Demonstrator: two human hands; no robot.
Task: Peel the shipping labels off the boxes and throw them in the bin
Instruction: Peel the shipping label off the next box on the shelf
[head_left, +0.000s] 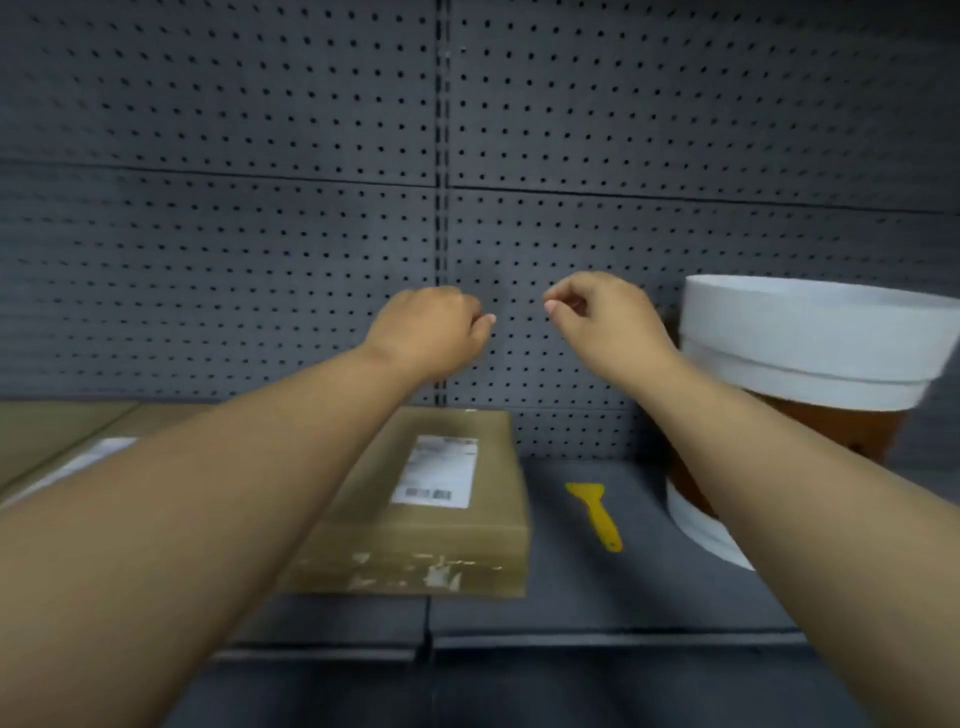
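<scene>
A brown cardboard box lies on the grey shelf with a white shipping label stuck on its top. Torn label scraps mark its front face. A second box with a white label sits at the left, partly behind my left arm. The bin, white-rimmed with an orange-brown body, stands at the right. Both arms are stretched forward above the boxes. My left hand and my right hand hang in the air in front of the pegboard, fingers curled, holding nothing that I can see.
A yellow plastic scraper lies on the grey shelf between the box and the bin. A grey pegboard wall closes the back. The shelf's front edge runs below the box.
</scene>
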